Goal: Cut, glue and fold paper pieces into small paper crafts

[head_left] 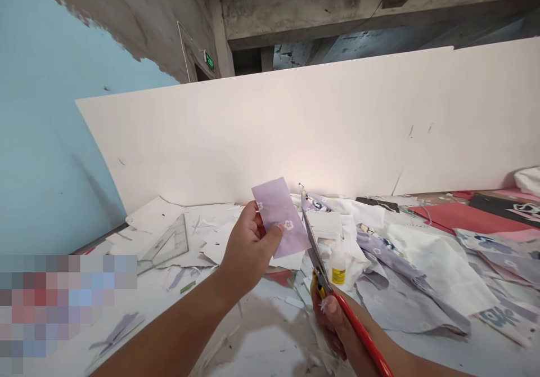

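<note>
In my left hand is a small rectangle of lilac fabric with white flower prints, pinched between thumb and fingers and raised above the table. My right hand grips a pair of scissors with red handles, blades pointing up and away from me. The blades lie along the right edge of the fabric; I cannot tell whether they touch it. Something yellow shows at the scissors, partly covered by my fingers. Just behind the scissors stands a small white bottle with a yellow label.
A clear set square lies on white card at the left. Lilac patterned cloth, white cloth and red sheets are heaped to the right. Thin scraps litter the white table. A tall white panel stands behind it.
</note>
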`<state>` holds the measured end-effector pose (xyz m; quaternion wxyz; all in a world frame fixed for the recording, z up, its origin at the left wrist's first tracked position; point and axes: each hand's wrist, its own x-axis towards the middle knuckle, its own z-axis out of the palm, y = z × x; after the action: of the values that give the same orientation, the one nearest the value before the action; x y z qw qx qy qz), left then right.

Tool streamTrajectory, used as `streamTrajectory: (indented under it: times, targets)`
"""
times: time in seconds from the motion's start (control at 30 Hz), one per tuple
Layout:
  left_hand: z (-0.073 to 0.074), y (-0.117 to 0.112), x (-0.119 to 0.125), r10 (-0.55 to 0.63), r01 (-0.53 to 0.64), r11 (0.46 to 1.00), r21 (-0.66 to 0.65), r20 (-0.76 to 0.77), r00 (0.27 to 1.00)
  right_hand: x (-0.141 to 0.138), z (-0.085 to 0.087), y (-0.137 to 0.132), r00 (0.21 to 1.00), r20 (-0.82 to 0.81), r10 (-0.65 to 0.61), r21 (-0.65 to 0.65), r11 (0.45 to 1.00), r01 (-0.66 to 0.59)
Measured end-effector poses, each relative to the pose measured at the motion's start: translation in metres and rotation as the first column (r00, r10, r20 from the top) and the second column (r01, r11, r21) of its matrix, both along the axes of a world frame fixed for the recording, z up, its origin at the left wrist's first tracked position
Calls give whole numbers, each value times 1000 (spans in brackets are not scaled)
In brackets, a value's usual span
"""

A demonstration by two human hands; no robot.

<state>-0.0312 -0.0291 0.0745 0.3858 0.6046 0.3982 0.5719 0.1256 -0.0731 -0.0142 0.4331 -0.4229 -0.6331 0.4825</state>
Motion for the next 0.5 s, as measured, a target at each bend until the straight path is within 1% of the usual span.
streamTrajectory:
  times: [0.1, 0.27, 0.43, 0.5]
  targets:
    - [0, 0, 0, 5, -5, 1000, 2, -1, 1000, -1, 3, -2, 999, 31, -22, -19, 1000, 23]
    - [0, 1, 0, 3, -3, 1000, 10, -3, 1000, -2, 7, -4, 999, 17, -30, -51, 998, 31]
    - [-1, 1, -1, -7, 7, 1000, 24, 1, 1000, -3, 2, 0, 998, -29, -61, -29, 998, 60]
    - [-1, 1, -1, -15, 15, 1000, 18, -2, 1000, -2, -1, 2, 996, -74, -40, -15, 999, 39]
